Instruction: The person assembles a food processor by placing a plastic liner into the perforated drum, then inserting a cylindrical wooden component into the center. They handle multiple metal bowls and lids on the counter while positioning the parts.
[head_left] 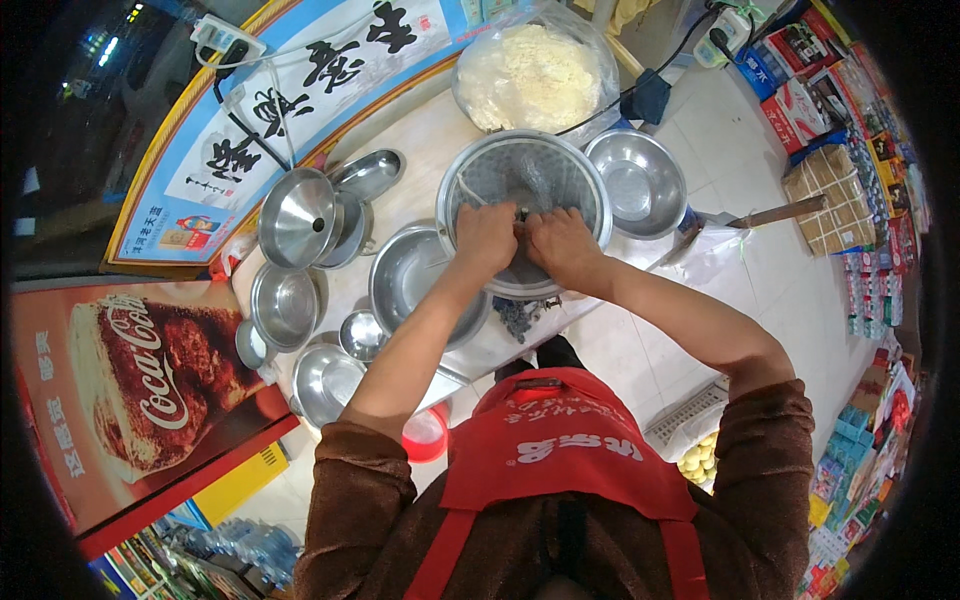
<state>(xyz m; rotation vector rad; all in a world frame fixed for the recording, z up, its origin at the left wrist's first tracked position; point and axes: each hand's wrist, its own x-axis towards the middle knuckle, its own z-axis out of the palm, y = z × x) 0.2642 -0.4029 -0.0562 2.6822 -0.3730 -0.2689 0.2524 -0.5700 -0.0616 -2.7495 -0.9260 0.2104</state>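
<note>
My left hand [487, 240] and my right hand [567, 246] are side by side over a large round metal sieve [585, 175] with a mesh inside. Both have their fingers curled in, thumbs close together. Something small and dark shows between them, too little of it to name. A grey metal bowl [395, 285] stands to the left of the sieve, partly hidden by my left forearm. Dark crumbly pieces [520, 318] lie on the table just below the sieve's near rim.
Beyond the sieve sits a plastic-covered bowl of pale yellow crumbly stuff [540, 75]. An empty metal basin [637, 185] stands at right. Leftward are a metal funnel [298, 215], a scoop [370, 175] and several bowls [285, 305]. Packed goods [870, 180] line the far right.
</note>
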